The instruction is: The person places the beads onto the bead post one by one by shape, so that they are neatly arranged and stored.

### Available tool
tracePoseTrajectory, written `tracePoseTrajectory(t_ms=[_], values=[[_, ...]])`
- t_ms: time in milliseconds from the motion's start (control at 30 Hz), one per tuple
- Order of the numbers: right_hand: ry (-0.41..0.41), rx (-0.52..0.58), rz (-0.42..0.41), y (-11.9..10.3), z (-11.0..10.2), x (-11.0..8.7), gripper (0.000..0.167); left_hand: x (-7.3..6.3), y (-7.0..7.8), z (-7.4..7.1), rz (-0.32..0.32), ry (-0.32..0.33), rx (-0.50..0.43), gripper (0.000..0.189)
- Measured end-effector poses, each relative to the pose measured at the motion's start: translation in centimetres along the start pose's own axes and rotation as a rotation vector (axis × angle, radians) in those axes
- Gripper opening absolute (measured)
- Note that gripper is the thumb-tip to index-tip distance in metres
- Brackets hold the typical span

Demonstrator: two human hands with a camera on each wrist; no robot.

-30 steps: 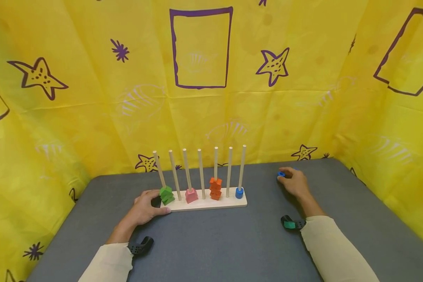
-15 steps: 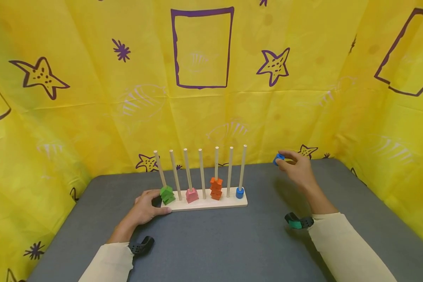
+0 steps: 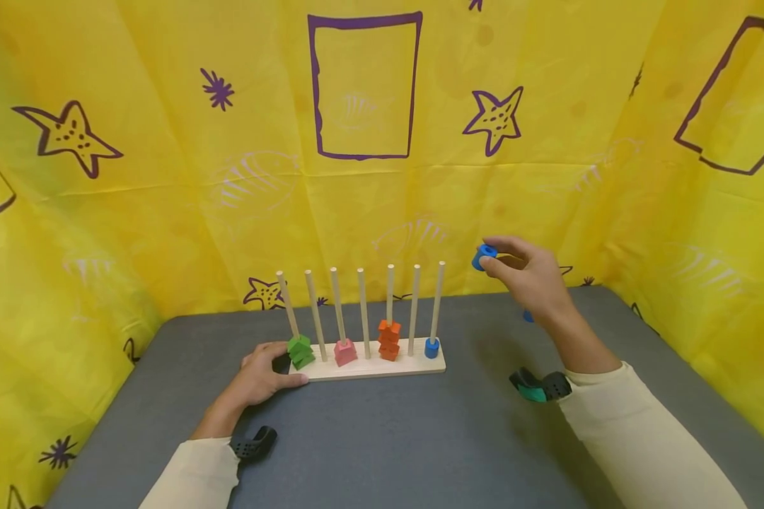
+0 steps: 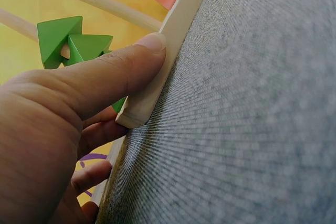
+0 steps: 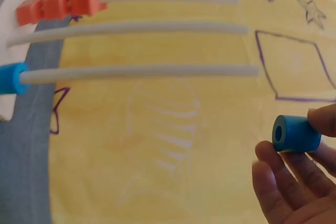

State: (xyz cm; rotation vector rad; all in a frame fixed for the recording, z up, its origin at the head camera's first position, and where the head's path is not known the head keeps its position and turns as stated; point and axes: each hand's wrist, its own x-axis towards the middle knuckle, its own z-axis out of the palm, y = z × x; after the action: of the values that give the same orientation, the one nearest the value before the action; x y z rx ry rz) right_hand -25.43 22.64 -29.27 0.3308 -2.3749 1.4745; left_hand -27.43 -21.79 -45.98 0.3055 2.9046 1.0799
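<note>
My left hand [image 3: 262, 378] grips the left end of a pale wooden peg board [image 3: 369, 369], its thumb along the front edge in the left wrist view. Raised to the right of the board, my right hand [image 3: 535, 279] pinches a blue bead [image 3: 484, 257] with a hole through it. The rightmost peg [image 3: 438, 300] carries another blue bead [image 3: 431, 348] at its base. Green pieces [image 3: 301, 352] sit on the leftmost peg, a pink piece [image 3: 345, 352] on the third, and several orange pieces [image 3: 389, 341] are stacked on the fifth.
Another blue piece [image 3: 528, 316] lies on the grey table [image 3: 382, 445], partly hidden behind my right hand. Yellow patterned cloth [image 3: 356, 205] hangs close behind the board and along both sides.
My right hand has lifted the blue bead off the table and carried it up and left toward the rightmost peg. The left hand stays in place on the board.
</note>
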Motion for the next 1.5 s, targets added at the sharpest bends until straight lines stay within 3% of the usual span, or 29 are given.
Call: tracePoseTrajectory(t_ms=[367,567,867,1267,1500], values=[[-0.067,0.068,-0.127,-1.8,2.5,1.7,0.037,0.0,-0.2,0.0,0.016,0.008,0.006,0.083],[-0.118,0.076,-0.098,-1.7,3.6,1.9,0.039,0.1,-0.3,0.1,0.045,0.013,0.015,0.083],[-0.125,0.101,-0.060,-0.7,4.9,1.6,0.040,0.1,-0.3,0.1,0.042,0.011,0.012,0.081],[-0.124,0.117,-0.016,2.1,6.7,0.2,0.029,-0.1,-0.1,0.3,-0.009,-0.004,0.003,0.085],[-0.147,0.130,0.025,4.1,7.8,-0.6,0.026,0.1,-0.1,0.1,-0.003,-0.001,-0.010,0.085]])
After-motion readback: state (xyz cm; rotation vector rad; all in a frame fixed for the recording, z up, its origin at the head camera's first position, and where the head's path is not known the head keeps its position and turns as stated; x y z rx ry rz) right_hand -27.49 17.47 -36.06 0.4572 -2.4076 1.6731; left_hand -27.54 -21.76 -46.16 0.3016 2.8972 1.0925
